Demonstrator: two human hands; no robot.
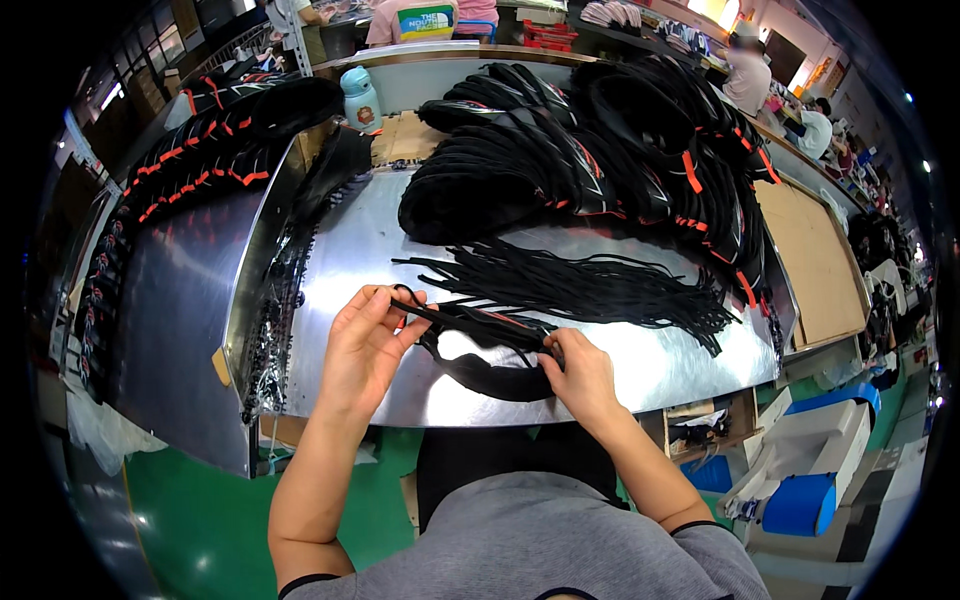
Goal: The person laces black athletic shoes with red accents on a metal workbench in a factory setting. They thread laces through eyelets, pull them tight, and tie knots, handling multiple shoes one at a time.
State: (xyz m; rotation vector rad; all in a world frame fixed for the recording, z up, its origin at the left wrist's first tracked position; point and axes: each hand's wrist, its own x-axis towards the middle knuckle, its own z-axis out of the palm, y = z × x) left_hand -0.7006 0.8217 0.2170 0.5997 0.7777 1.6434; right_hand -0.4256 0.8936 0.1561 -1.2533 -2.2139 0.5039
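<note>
A black shoe upper point(500, 380) with a little red trim lies on the shiny metal table point(345, 235) in front of me. My left hand point(365, 345) is raised at the upper's left end, thumb and fingers pinching a black shoelace point(408, 306). At the other end, my right hand point(583, 378) is closed on the edge of the upper; its fingertips are partly hidden. Just beyond both hands lies a loose bundle of black shoelaces point(610, 285). Behind that stand large nested stacks of black shoe uppers point(475, 190) with orange-red tabs.
Another row of uppers point(215, 145) runs along the left side table point(190, 250). A light blue bottle point(361, 103) stands at the back. Brown cardboard point(810, 260) lies at right, above a blue-and-white machine point(800, 480). Several people sit or stand farther off.
</note>
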